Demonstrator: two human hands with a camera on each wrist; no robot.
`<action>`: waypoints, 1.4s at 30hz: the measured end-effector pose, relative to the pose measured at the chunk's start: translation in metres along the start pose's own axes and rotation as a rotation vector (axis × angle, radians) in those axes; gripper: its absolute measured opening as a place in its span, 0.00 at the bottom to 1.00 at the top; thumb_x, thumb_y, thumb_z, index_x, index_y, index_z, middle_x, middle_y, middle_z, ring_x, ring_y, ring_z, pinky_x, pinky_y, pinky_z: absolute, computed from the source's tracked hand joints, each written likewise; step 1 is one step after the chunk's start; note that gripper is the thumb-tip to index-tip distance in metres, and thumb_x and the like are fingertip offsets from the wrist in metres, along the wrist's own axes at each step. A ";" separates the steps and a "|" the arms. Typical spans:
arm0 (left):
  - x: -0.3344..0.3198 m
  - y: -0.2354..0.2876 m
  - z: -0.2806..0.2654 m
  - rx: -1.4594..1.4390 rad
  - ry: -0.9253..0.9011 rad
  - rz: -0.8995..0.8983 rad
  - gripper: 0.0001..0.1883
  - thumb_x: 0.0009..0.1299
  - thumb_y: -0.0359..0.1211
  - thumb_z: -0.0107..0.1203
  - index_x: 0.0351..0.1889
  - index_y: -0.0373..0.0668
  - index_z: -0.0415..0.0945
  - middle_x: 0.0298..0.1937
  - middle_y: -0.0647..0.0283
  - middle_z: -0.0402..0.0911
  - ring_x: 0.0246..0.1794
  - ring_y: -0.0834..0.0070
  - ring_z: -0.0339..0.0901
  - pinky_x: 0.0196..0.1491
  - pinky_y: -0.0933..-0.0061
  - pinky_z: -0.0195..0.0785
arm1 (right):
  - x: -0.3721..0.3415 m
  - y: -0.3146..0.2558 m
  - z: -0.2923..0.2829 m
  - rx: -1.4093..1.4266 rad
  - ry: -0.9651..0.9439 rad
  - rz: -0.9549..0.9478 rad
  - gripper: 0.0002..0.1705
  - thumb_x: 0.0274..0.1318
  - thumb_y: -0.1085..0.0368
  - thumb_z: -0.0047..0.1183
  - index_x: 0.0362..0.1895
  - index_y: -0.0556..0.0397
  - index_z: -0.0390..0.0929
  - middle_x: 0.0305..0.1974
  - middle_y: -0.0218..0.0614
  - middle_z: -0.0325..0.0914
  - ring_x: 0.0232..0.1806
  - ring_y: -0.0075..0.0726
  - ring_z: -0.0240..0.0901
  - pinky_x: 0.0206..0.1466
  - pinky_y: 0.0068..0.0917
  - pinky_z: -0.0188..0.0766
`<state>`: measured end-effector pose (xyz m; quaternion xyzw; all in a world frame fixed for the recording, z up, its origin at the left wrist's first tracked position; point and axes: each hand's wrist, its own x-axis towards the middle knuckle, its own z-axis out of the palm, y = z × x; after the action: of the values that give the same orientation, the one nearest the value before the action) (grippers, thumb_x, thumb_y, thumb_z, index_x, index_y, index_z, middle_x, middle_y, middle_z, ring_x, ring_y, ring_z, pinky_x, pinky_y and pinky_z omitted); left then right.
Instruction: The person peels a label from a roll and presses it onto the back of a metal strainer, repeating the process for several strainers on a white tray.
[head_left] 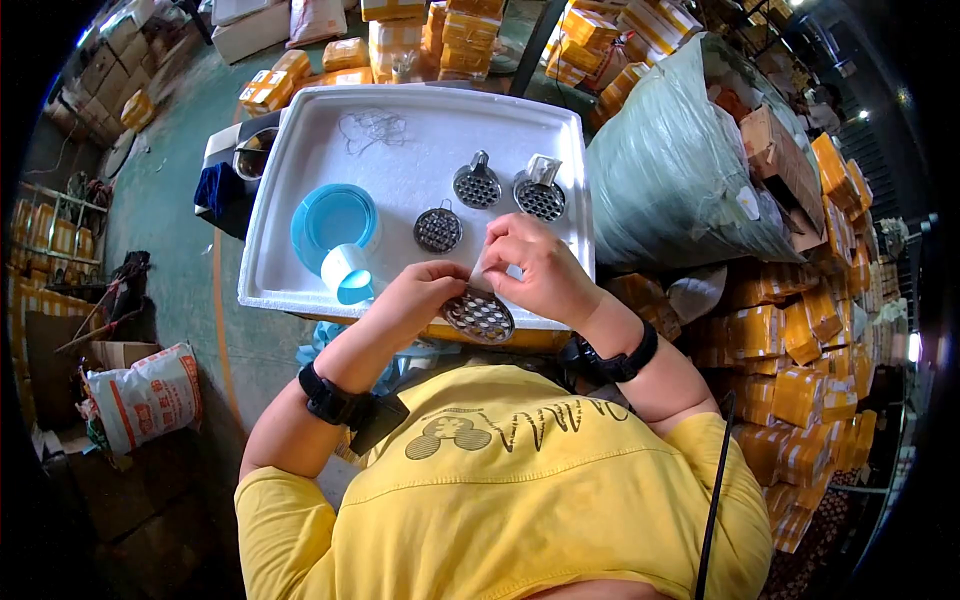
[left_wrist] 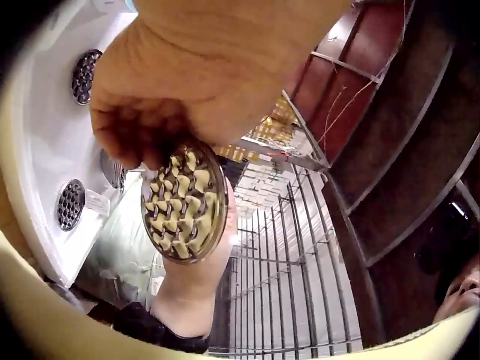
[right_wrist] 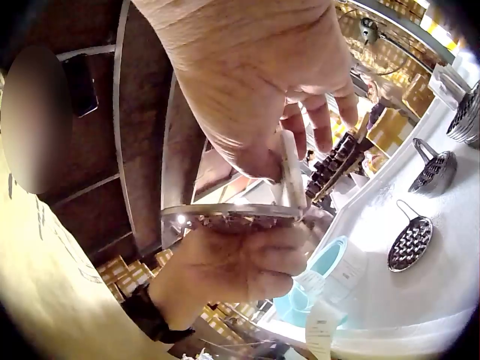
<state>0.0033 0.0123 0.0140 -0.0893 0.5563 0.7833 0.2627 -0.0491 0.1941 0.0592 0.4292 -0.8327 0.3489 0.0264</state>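
Observation:
A round metal piece with a patterned, perforated face [head_left: 478,316] is held near the shirt by the left hand [head_left: 425,292], whose fingers pinch its upper edge. The right hand [head_left: 540,270] pinches a whitish strip [head_left: 484,268] at that same edge; in the right wrist view the strip [right_wrist: 293,171] stands upright against the disc's rim [right_wrist: 232,210]. Three similar metal pieces lie on the white foam surface: one near the hands [head_left: 438,230], one behind it [head_left: 478,186], and one with a white label [head_left: 539,196].
On the foam surface's [head_left: 400,105] left are a blue roll [head_left: 336,222] and a smaller white-and-blue roll [head_left: 346,274]. Loose thread [head_left: 375,130] lies at the back. A large wrapped sack [head_left: 670,160] stands right, with taped boxes [head_left: 800,390] beyond. A printed sack [head_left: 145,400] is on the floor left.

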 end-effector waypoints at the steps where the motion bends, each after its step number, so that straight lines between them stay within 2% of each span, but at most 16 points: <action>1: 0.000 0.000 0.000 0.019 0.008 0.012 0.11 0.64 0.26 0.46 0.43 0.29 0.70 0.35 0.60 0.76 0.33 0.78 0.74 0.38 0.78 0.69 | 0.000 -0.001 0.000 0.000 0.000 0.004 0.05 0.37 0.72 0.56 0.24 0.53 0.73 0.36 0.36 0.69 0.41 0.40 0.67 0.44 0.31 0.65; 10: -0.001 0.000 -0.004 0.043 0.032 0.034 0.11 0.65 0.26 0.46 0.42 0.29 0.71 0.35 0.61 0.76 0.33 0.78 0.73 0.38 0.79 0.69 | 0.002 -0.005 0.005 -0.010 0.029 0.029 0.06 0.38 0.72 0.55 0.24 0.53 0.72 0.36 0.38 0.71 0.40 0.42 0.69 0.44 0.32 0.65; 15: -0.003 0.002 -0.001 0.092 0.012 0.088 0.10 0.65 0.28 0.49 0.41 0.31 0.72 0.34 0.63 0.77 0.32 0.81 0.73 0.37 0.80 0.67 | 0.005 -0.007 0.008 0.010 0.106 0.006 0.06 0.36 0.72 0.54 0.21 0.56 0.69 0.30 0.40 0.70 0.34 0.43 0.69 0.39 0.35 0.67; 18: -0.002 0.004 0.001 0.155 0.039 0.104 0.10 0.64 0.30 0.52 0.39 0.32 0.73 0.32 0.65 0.77 0.31 0.82 0.72 0.35 0.82 0.66 | 0.006 -0.010 0.009 -0.002 0.126 -0.017 0.07 0.36 0.73 0.54 0.21 0.56 0.68 0.30 0.40 0.70 0.34 0.43 0.69 0.39 0.34 0.67; 21: 0.001 0.004 0.003 0.206 0.092 0.144 0.09 0.63 0.29 0.53 0.36 0.32 0.75 0.29 0.66 0.77 0.29 0.84 0.71 0.34 0.83 0.65 | 0.007 -0.013 0.005 -0.086 0.089 -0.062 0.07 0.37 0.75 0.54 0.25 0.55 0.71 0.34 0.39 0.71 0.35 0.41 0.71 0.37 0.30 0.69; 26: 0.002 0.008 0.002 0.330 0.190 0.248 0.08 0.61 0.28 0.52 0.33 0.31 0.75 0.27 0.66 0.77 0.28 0.85 0.71 0.32 0.83 0.64 | 0.000 -0.018 0.006 -0.104 0.175 -0.068 0.14 0.39 0.74 0.56 0.36 0.54 0.74 0.40 0.40 0.71 0.38 0.39 0.72 0.41 0.26 0.69; 27: -0.001 0.013 0.003 0.334 0.205 0.253 0.08 0.61 0.28 0.52 0.33 0.31 0.75 0.27 0.66 0.77 0.28 0.85 0.70 0.32 0.83 0.64 | -0.001 -0.020 0.006 -0.100 0.206 -0.054 0.16 0.40 0.73 0.57 0.39 0.54 0.74 0.42 0.40 0.71 0.39 0.38 0.72 0.42 0.26 0.69; 30: -0.001 0.011 0.002 0.276 0.200 0.203 0.08 0.61 0.27 0.52 0.34 0.31 0.75 0.28 0.65 0.77 0.28 0.84 0.71 0.32 0.83 0.65 | -0.006 -0.011 0.007 0.357 0.301 0.188 0.25 0.40 0.69 0.60 0.47 0.54 0.71 0.48 0.42 0.68 0.42 0.37 0.72 0.42 0.27 0.70; 31: -0.001 0.007 0.002 0.226 0.190 0.169 0.08 0.61 0.27 0.52 0.34 0.31 0.74 0.28 0.65 0.77 0.28 0.84 0.71 0.33 0.83 0.65 | -0.004 -0.010 0.007 0.291 0.314 0.173 0.22 0.44 0.67 0.59 0.47 0.56 0.71 0.43 0.40 0.72 0.37 0.28 0.72 0.38 0.23 0.70; 34: -0.004 0.006 0.007 0.171 0.126 0.127 0.08 0.62 0.28 0.52 0.35 0.31 0.74 0.29 0.66 0.77 0.28 0.84 0.72 0.33 0.83 0.66 | -0.011 0.002 0.007 0.546 -0.115 0.561 0.17 0.49 0.67 0.56 0.45 0.56 0.72 0.35 0.33 0.75 0.36 0.21 0.71 0.40 0.19 0.68; 35: -0.002 0.003 0.008 0.138 0.112 0.129 0.08 0.62 0.28 0.52 0.35 0.31 0.74 0.29 0.66 0.77 0.28 0.84 0.72 0.33 0.83 0.66 | -0.012 0.003 0.012 0.620 -0.087 0.550 0.12 0.52 0.67 0.54 0.41 0.57 0.73 0.29 0.27 0.75 0.33 0.17 0.70 0.38 0.18 0.68; 42: 0.000 -0.002 0.009 0.126 0.070 0.081 0.07 0.64 0.28 0.51 0.37 0.33 0.74 0.30 0.65 0.77 0.29 0.83 0.73 0.34 0.82 0.67 | -0.012 0.002 0.013 0.675 -0.007 0.532 0.06 0.51 0.70 0.53 0.33 0.59 0.73 0.29 0.28 0.75 0.32 0.17 0.70 0.37 0.17 0.68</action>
<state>0.0056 0.0213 0.0154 -0.0773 0.6164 0.7532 0.2165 -0.0397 0.1949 0.0441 0.1853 -0.7534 0.5952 -0.2092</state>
